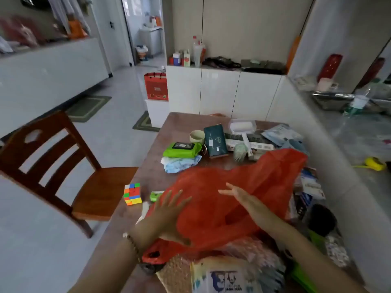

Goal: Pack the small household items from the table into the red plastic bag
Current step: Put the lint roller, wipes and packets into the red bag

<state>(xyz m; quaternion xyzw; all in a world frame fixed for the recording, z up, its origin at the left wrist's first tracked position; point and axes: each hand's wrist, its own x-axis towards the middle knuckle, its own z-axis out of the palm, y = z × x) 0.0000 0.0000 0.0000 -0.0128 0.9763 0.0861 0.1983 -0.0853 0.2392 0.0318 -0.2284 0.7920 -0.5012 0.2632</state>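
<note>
The red plastic bag (pixel 222 208) lies crumpled and spread over the middle of the table (pixel 148 174), covering much of the near half, and both hands are on top of it. The left hand (pixel 169 214) is palm down on the bag's left side, fingers straight and fanned wide apart, thumb stuck out toward the person; it presses the plastic flat and grips nothing. The right hand (pixel 239 195) reaches over the bag's centre, seen edge-on, its fingers straight and loosely apart with nothing in them; I cannot tell whether it touches the plastic or hangs just above it. Beyond the bag sit a green wipes pack (pixel 182 149), a pale blue packet (pixel 182 163) just in front of it, a dark green packet (pixel 215 139) and a lint roller (pixel 242 127). A puzzle cube (pixel 132 193) stands near the table's left edge, apart from the bag.
</note>
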